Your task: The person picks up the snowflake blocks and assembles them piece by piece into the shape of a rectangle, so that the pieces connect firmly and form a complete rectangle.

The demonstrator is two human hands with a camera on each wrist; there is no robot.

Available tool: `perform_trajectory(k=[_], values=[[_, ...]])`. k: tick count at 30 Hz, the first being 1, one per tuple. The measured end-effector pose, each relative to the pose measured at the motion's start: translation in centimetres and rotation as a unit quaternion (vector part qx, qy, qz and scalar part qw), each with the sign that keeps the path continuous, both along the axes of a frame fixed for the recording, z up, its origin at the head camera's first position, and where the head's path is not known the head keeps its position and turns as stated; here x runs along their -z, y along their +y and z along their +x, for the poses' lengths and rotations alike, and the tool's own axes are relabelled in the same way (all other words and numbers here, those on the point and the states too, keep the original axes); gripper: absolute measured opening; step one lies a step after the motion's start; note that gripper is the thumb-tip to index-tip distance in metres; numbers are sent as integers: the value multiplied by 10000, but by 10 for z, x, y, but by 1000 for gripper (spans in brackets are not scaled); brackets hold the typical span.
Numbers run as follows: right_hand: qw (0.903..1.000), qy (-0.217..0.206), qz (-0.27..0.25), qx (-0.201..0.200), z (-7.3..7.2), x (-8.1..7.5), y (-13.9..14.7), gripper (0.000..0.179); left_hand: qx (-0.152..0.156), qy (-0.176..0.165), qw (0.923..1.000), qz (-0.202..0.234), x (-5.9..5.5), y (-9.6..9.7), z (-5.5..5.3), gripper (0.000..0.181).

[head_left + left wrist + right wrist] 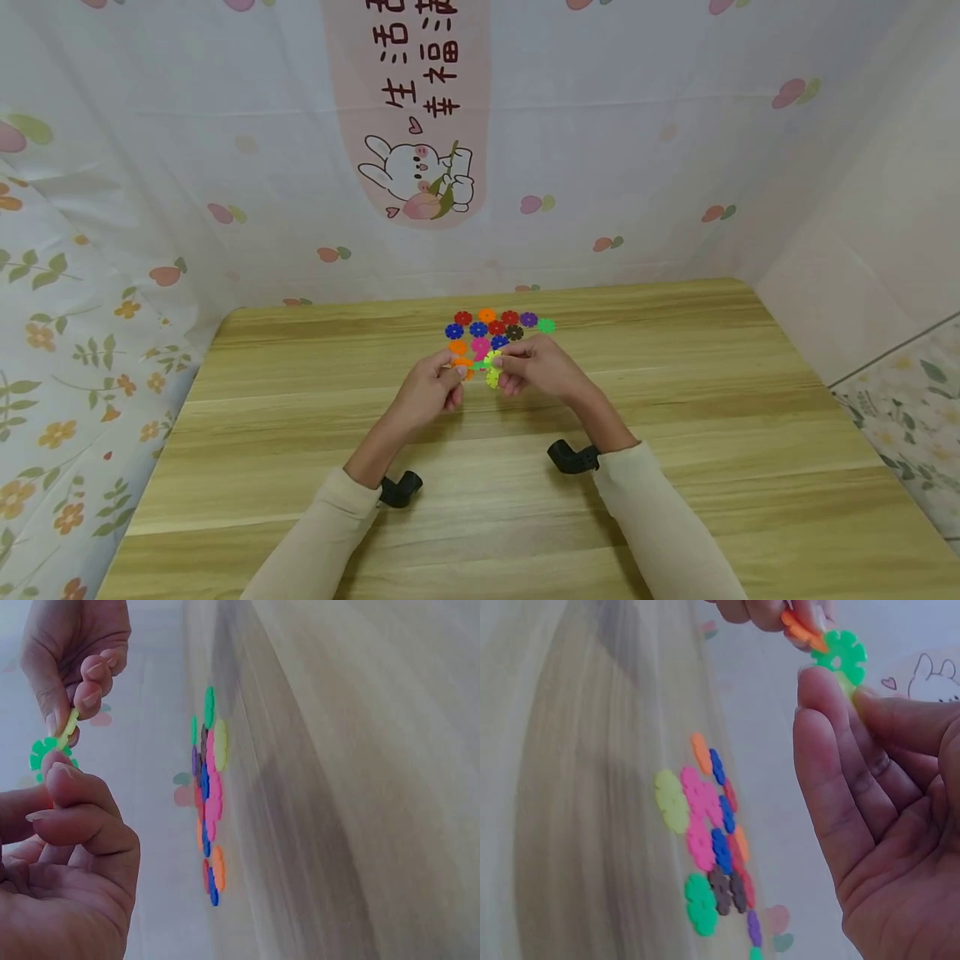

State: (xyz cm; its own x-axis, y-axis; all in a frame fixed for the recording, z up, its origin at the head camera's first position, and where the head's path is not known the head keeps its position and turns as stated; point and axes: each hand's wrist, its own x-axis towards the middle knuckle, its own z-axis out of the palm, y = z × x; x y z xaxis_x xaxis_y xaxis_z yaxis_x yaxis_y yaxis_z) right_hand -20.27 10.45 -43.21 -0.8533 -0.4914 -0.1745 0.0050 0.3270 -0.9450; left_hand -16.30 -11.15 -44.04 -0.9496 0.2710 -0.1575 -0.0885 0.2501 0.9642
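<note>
My left hand (429, 387) pinches an orange snowflake disc (802, 631) between thumb and fingers. Opposite it, my right hand (546, 367) pinches a yellow snowflake disc (69, 729). Between the two hands is a green snowflake disc (853, 654), notched around its edge, and both held discs meet it at an angle. Fingers partly hide the yellow disc in the right wrist view. The three discs are held up above the table, as both wrist views show.
On the wooden table (300, 433), just beyond the hands, lie loose discs: a yellow one (667, 801), a green one (700, 904), pink ones (699, 844), and several blue, red, orange, brown and purple ones. A patterned cloth (600, 167) hangs behind the table.
</note>
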Motion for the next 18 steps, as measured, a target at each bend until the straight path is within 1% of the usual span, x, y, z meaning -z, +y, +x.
perform_trajectory(k=[3,6,11,14,18], values=[[10000,38,9,14,-1,-2,1,32,22,-140,9998,162,-1,0,-1,25],[9999,118,63,30,0,-3,1,31,-52,-226,9996,185,-1,0,0,33],[9988,442,189,-81,3,-6,-2,27,-110,-138,9998,114,-1,1,0,42],[9980,579,224,-151,3,-8,-3,26,-160,-77,9997,172,-2,0,-1,43],[9972,656,300,-198,4,-10,-4,25,-221,-37,9993,312,-4,0,-3,37]])
